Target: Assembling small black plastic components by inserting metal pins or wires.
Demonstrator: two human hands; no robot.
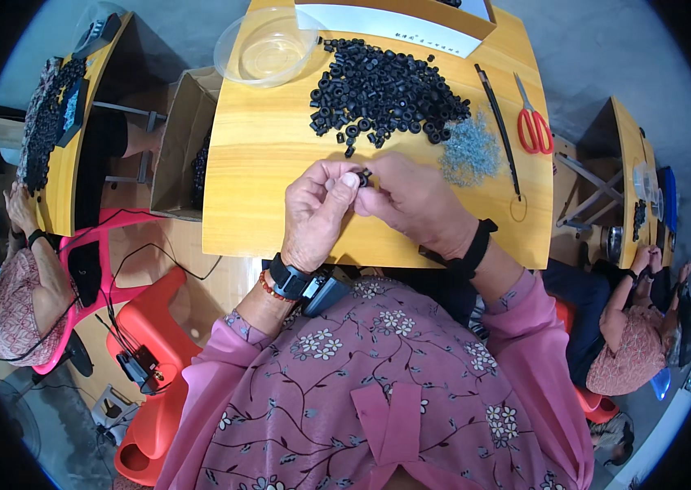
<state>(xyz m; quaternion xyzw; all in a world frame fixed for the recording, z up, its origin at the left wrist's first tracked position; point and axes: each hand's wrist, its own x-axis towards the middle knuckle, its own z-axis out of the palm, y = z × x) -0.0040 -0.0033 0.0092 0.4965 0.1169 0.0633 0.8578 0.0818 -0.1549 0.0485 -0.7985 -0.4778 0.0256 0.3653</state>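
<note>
Bushing [364, 177], small, black and ring-like, sits at the fingertips of both hands near the centre of the frame, over the wooden surface [259, 163]; its long axis is too small to make out. The left hand [317, 208] pinches it from the left with the thumb uppermost. The right hand [423, 202] meets it from the right, its fingertips largely hidden, so I cannot tell its grip. Just above in the frame spreads a heap of similar black pieces [386, 91]; to the upper right lie a pile of pale blue, clear bits [472, 153], a slim black rod [498, 122] and red-handled scissors [535, 131]. A clear plastic tub [268, 53] stands at upper left.
</note>
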